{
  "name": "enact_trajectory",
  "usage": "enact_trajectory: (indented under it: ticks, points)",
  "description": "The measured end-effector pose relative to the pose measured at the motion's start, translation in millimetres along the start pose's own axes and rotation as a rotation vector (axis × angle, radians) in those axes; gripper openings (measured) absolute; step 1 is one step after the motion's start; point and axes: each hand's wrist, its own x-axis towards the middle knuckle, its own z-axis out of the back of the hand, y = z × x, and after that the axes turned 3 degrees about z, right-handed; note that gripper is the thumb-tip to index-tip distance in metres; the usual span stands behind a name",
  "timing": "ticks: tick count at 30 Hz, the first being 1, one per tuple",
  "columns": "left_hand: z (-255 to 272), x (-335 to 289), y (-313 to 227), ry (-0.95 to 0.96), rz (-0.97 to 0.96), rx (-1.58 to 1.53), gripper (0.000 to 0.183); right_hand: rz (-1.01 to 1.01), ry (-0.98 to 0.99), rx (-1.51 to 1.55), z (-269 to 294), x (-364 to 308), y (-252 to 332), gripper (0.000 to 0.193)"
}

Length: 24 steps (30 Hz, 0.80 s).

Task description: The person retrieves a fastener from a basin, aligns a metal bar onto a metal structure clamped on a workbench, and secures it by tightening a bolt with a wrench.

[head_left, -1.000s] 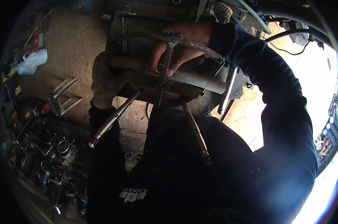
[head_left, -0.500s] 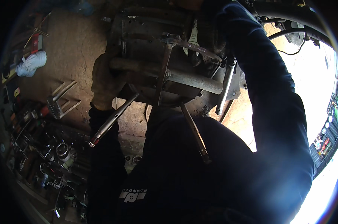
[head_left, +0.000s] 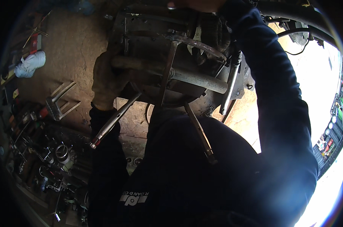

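Observation:
My left hand (head_left: 104,84), in a brown work glove, is at the left side of a dark metal frame (head_left: 148,49), next to the end of a thick grey pipe (head_left: 201,80). Shadow hides its fingers, so their grip cannot be told. My right hand (head_left: 203,4) reaches to the far side of the frame at the top edge of the view. Most of it is cut off, and whether it holds anything does not show. A light metal open-ended wrench (head_left: 197,36) lies in the frame below it. A curved rusty bar (head_left: 201,47) crosses over the pipe.
A metal rod with a notched tip (head_left: 113,123) and a second bar (head_left: 200,132) stick out toward me. A bracket with prongs (head_left: 61,100) and a white cloth bundle (head_left: 30,64) lie on the left. Metal parts (head_left: 63,153) clutter the lower left. Hoses (head_left: 307,32) run at the upper right.
My right hand has shifted left along the top edge and shows more now, its forearm moving with it. The left hand has stayed in place.

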Motion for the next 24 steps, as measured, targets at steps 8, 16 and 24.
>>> enact_trajectory:
  ticks: [8,16,24]
  points:
    - [5.7,0.5,-2.7,0.027,-0.029,0.069,0.078,0.291,0.785,1.031,-53.8,10.4,31.5,0.050]
    - [6.2,0.1,-4.5,0.020,-0.043,0.089,0.079,0.353,0.616,1.109,-53.8,-4.6,64.0,0.053]
    - [4.4,1.4,-3.2,0.015,-0.061,0.099,0.079,0.278,0.498,1.127,-46.6,-17.0,68.1,0.056]
